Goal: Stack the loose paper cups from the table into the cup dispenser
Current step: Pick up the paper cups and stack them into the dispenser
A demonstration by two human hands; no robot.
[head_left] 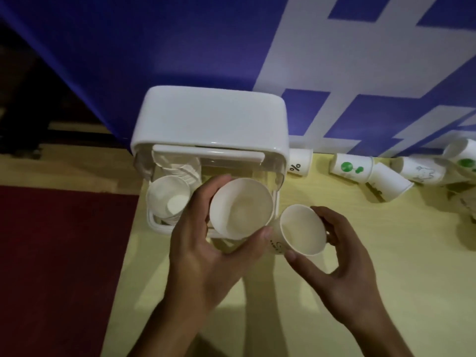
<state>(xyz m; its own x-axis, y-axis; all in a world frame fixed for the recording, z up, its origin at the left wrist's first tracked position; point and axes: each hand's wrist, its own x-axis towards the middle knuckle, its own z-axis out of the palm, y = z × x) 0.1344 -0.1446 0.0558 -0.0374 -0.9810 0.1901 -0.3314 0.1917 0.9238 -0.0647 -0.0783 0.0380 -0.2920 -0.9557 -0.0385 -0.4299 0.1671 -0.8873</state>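
Note:
The white cup dispenser (213,119) stands at the back of the yellow table (386,253), its lid raised. A stack of white cups (168,199) fills its left compartment. My left hand (203,251) grips a white paper cup (240,208), mouth up, over the right compartment. Just to the right, my right hand (340,256) holds a second paper cup (302,229), tilted, with a small print on its side. Several loose cups lie on their sides at the back right, one with green dots (351,167) and one with a percent sign (300,163).
A blue and white wall (334,60) rises directly behind the dispenser and the cups. Dark red floor (59,253) lies beyond the table's left edge. Bare yellow tabletop stretches in front of the loose cups.

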